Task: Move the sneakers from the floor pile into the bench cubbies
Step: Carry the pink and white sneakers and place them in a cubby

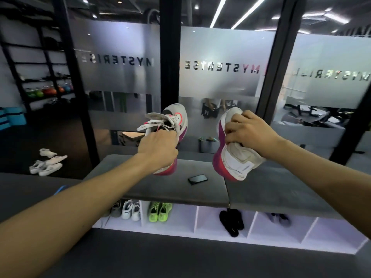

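Observation:
I hold a pair of white sneakers with purple and red soles up in the air above the bench. My left hand [158, 149] grips the left sneaker [176, 121] at its tongue and laces, toe pointing up. My right hand [247, 129] grips the right sneaker [234, 161] around its upper, heel hanging down. Below, the grey cushioned bench [261, 187] has white cubbies [210, 219] under it. Several cubbies hold shoes: white-grey sneakers [128, 209], neon green sneakers [160, 211], black slides [230, 221] and grey shoes [281, 219]. White sneakers [47, 163] lie on the floor at far left.
A black phone [197, 179] lies on the bench top between the two held sneakers. Frosted glass panels with black posts [168, 57] stand behind the bench. A rack of coloured kettlebells [48, 91] sits at far left. A dark grey surface [180, 257] fills the foreground.

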The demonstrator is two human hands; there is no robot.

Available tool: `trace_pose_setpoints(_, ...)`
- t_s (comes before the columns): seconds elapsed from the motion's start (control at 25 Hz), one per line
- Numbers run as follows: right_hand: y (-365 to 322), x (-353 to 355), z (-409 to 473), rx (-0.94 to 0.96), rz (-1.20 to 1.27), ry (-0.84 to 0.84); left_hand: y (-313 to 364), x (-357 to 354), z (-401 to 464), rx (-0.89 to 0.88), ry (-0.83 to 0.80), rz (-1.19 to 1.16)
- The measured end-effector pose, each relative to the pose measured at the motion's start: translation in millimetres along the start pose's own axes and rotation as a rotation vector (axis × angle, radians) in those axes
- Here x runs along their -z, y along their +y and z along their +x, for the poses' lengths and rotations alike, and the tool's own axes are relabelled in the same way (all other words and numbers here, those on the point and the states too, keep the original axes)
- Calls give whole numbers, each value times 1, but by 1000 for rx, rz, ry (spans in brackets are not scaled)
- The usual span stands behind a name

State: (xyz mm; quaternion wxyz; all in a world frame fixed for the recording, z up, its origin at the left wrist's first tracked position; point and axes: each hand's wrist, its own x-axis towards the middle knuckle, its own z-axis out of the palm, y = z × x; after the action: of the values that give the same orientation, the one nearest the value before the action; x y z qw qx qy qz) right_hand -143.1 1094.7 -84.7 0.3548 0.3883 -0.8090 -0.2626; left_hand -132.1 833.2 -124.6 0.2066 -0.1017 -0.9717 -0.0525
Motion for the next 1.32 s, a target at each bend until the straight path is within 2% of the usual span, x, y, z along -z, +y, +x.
trace_pose_setpoints(0.28, -2, -89, 61, 56, 41, 19, -39, -43, 51, 34, -6, 28)
trace_pose_setpoints(0.6, -54, -226, 85, 71, 61, 11, -79, -171, 79, 13, 35, -5)
trace_pose_setpoints(0.92, -154, -390, 51, 52, 61, -89, -98, -358, 61, 17, 46, 28)
trace_pose_setpoints(1.16, -267, -489, 3, 86, 27, -20, -107, -514, 6, 20, 35, -2)
trace_pose_setpoints(1.32, -336, -531, -25, 89, 68, 2, -118, -593, -34, 35, -9, -15)
